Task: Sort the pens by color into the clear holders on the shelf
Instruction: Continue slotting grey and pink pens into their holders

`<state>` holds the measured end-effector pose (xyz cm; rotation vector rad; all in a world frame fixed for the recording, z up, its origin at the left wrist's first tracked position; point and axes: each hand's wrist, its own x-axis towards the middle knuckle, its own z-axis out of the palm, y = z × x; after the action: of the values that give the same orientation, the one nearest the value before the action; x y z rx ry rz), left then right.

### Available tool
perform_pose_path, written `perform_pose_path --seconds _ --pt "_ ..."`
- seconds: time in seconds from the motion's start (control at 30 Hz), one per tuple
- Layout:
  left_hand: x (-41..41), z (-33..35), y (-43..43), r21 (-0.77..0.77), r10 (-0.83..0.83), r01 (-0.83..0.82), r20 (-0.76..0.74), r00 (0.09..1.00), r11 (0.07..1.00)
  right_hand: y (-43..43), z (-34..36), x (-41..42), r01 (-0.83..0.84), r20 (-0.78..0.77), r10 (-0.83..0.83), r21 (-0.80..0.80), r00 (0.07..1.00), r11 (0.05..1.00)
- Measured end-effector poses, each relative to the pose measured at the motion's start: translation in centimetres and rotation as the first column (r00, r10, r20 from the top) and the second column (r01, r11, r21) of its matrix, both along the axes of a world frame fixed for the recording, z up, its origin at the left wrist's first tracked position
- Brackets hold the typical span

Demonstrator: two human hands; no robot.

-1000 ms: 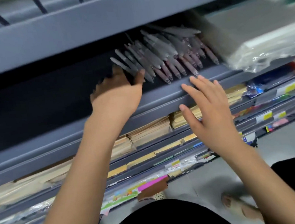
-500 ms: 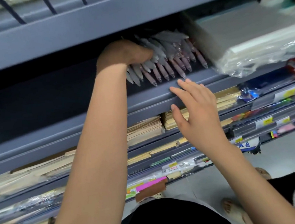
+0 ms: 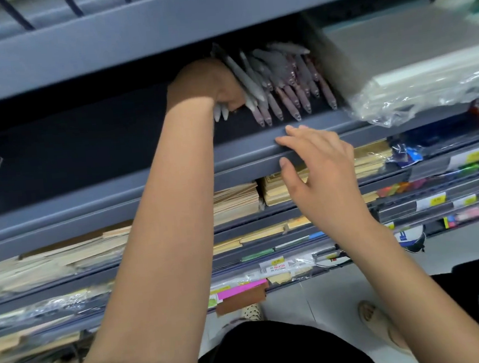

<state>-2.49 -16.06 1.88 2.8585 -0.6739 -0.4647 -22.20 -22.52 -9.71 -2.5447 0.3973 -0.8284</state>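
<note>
Left hand (image 3: 209, 82) clamped on slim grey plastic pens (image 3: 248, 82) — overfull!
Some could have slipped; right hand (image 3: 318, 168) lay open, idle.

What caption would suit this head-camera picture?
Left hand grips pale pens on a grey shelf; right hand rests on its front edge.

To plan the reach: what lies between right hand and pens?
Head view: only the shelf lip, which the right hand touches, then bare shelf before the pens.
</note>
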Motion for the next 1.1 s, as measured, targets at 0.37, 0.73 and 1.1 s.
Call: perform_pose_path --seconds 0.37,0.73,1.1 --pt "4.4 -0.3 4.2 0.063 0.11 -0.102 -0.137 0.984 0.993 0.0 3.5 1.4 0.034 0.03 -0.036 0.038 0.999 0.999" --pt "6.3 -0.6 3.8 0.104 0.165 -0.15 -0.153 0.974 0.983 2.0 5.6 10.8 0.017 -0.256 -0.057 -0.155 0.965 0.988" --pt "6.9 -0.8 5.0 0.202 0.213 -0.188 -0.114 0.97 0.961 1.3 3.9 11.1 0.092 -0.154 -0.103 -0.072 0.983 0.993"
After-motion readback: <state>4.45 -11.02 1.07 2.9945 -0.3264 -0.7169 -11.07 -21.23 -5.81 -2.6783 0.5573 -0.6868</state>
